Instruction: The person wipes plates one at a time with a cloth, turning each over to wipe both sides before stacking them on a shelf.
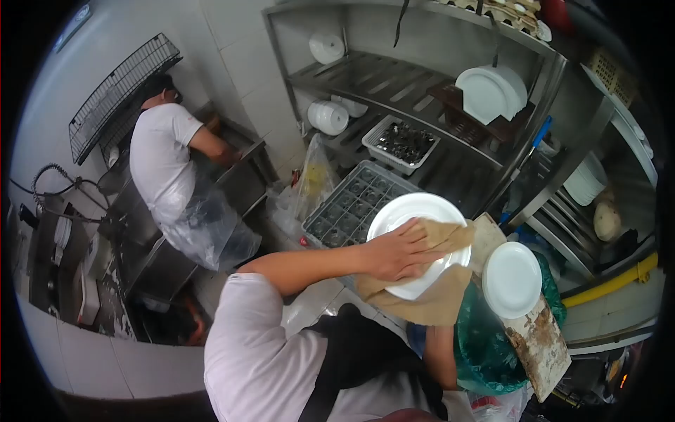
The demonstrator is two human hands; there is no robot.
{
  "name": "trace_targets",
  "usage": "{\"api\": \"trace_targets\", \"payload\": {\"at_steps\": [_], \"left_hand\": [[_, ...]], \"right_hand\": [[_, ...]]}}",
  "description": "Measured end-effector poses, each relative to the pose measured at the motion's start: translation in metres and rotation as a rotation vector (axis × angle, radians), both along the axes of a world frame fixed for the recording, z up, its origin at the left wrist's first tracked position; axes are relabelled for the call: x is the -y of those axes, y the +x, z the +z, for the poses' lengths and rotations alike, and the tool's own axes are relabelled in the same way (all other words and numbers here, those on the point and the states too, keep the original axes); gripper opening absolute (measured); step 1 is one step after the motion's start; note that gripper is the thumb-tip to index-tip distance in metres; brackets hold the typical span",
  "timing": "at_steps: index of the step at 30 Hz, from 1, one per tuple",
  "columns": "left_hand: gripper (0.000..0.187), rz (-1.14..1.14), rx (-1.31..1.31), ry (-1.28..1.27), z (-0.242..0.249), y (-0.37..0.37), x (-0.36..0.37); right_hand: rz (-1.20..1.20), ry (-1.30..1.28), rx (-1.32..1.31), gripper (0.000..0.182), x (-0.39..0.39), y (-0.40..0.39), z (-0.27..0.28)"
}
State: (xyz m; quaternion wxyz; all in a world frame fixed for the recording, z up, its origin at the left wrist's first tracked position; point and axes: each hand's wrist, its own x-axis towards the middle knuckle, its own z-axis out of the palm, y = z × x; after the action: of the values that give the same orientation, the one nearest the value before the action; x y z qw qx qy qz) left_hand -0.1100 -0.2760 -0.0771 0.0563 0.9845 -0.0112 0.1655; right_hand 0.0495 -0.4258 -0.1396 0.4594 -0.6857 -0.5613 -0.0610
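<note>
A round white plate (420,211) is held up in front of my body. My left hand (399,254) reaches across and presses a brown cloth (450,238) against the plate's face, fingers closed over the cloth. More of the brown cloth hangs below the plate's lower edge. My right hand is hidden behind that cloth; its forearm (441,355) comes up from below, and the plate rests on that side. To the right, a stack of white oval plates (512,280) sits on a worn, stained board (538,344).
A green bag-lined bin (485,344) is under the board. Ahead stand metal shelves (394,77) with white plates (485,95), a basket of cutlery (402,144) and a grey compartment rack (355,200). A co-worker (165,151) leans over a sink at left. A plate rack (562,225) stands right.
</note>
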Motion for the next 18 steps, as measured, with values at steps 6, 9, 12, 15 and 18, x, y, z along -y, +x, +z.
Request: {"api": "trace_targets", "payload": {"at_steps": [6, 9, 12, 15, 18], "left_hand": [[0.063, 0.267, 0.066, -0.018, 0.044, 0.002, -0.048], [0.059, 0.074, 0.107, -0.082, 0.020, 0.031, -0.016], [0.063, 0.032, -0.173, -0.018, 0.008, 0.005, -0.013], [0.067, 0.322, 0.033, 0.129, -0.023, 0.008, -0.046], [0.071, 0.347, 0.153, -0.014, -0.009, 0.057, -0.036]], "right_hand": [[-0.047, -0.013, 0.098, 0.027, -0.011, -0.015, -0.001], [-0.153, 0.044, 0.164, 0.028, -0.029, -0.021, -0.012], [-0.207, 0.058, 0.196, 0.031, -0.026, -0.019, -0.004], [-0.036, -0.018, 0.162, 0.043, -0.006, -0.032, 0.039], [-0.013, -0.261, 0.185, 0.054, -0.001, -0.030, 0.022]]}}
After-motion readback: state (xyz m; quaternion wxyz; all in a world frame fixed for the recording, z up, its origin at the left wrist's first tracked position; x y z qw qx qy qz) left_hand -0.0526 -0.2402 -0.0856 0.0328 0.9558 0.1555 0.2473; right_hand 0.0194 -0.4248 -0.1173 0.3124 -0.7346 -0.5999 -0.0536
